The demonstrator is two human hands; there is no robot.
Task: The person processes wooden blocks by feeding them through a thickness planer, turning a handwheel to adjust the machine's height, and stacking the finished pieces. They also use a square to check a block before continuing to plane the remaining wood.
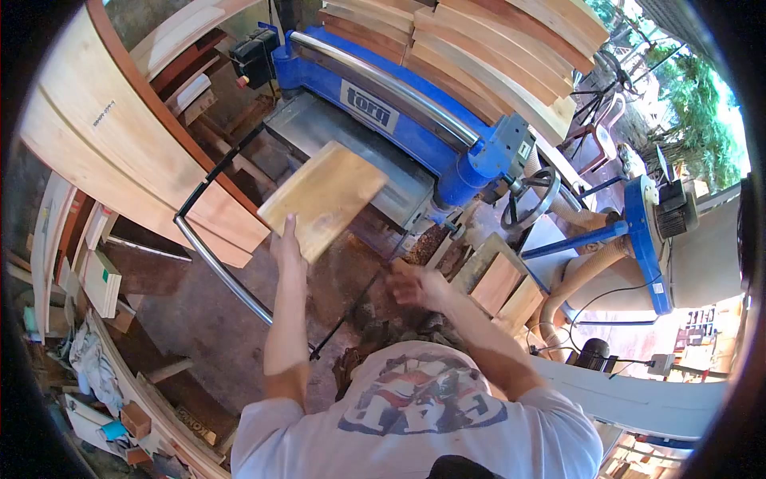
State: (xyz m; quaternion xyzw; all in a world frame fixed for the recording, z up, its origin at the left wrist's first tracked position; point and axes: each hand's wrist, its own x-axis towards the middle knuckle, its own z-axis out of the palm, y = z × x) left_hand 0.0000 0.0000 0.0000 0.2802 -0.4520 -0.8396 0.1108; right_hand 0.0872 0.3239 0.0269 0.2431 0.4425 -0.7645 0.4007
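Note:
My left hand [289, 244] is closed on the near left edge of a short, pale wooden board [329, 199]. The board is held tilted in front of a blue thickness planer [415, 128], partly covering its metal table [307, 124] from view. Off to the right, my right hand [416, 286] is slightly blurred, its fingers loosely bent and apart with nothing visible in them. It is near the planer's front right corner, apart from the board.
Metal roller bars [219, 267] extend from the planer toward me. Stacked boards [479, 56] stand behind it. Long panels [104, 120] lean at left. A handwheel [531, 198], cut wood blocks [495, 283] and a blue-framed machine with a hose [582, 271] are at right.

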